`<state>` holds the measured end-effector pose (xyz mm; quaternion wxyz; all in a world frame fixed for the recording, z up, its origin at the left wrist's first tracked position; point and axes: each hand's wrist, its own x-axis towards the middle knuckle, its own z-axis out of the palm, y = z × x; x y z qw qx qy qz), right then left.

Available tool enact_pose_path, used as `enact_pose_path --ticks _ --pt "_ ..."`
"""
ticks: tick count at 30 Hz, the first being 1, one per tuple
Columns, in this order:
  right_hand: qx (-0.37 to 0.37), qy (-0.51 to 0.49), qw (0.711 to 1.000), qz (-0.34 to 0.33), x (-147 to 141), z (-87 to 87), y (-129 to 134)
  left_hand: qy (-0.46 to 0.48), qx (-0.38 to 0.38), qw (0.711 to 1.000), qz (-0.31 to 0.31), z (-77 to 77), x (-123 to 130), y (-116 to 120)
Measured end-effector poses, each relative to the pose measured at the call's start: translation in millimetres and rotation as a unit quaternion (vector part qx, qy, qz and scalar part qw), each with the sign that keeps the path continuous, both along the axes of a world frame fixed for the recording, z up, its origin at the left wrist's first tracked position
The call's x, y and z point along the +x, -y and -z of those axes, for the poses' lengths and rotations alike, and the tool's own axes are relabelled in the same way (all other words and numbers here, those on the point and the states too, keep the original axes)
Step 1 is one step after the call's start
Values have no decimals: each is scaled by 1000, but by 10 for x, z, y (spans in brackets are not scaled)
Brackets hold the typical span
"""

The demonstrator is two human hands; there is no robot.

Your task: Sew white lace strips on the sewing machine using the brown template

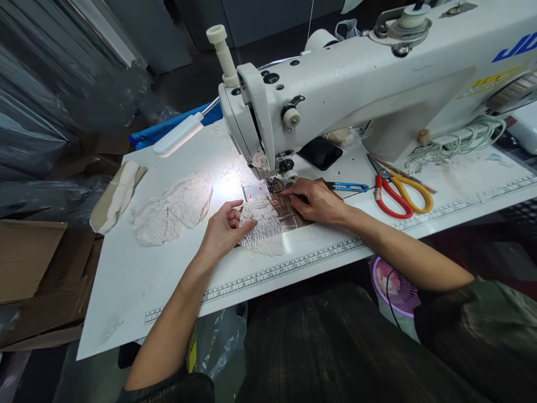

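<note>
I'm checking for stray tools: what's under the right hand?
A brown sheet shows under the right hand, beside the lace. Blue snips show just behind the hand. Whatever the palm itself covers can't be seen.

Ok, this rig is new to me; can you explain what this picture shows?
There is one view, from a head-worn camera looking forward and down. The big white sewing machine has a slim white lamp shining beside it. The wearer's bare left hand has its thumb on a white lace piece; the bare right hand rests on a brown, line-marked sheet. How firmly either grips, I cannot tell. On the white tabletop, more white lace lies to the left; blue thread snips and scissors with red and yellow handles lie to the right.
</note>
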<state>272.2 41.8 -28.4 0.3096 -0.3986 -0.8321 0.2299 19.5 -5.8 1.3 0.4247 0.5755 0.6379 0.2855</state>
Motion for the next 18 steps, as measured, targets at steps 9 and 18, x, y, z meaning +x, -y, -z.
enact_pose_path --ticks 9,18 --pt "20 75 987 -144 12 -60 81 -27 26 999 3 53 41 14" --pt "53 108 978 -168 27 -61 95 -66 47 997 -1 49 33 27"
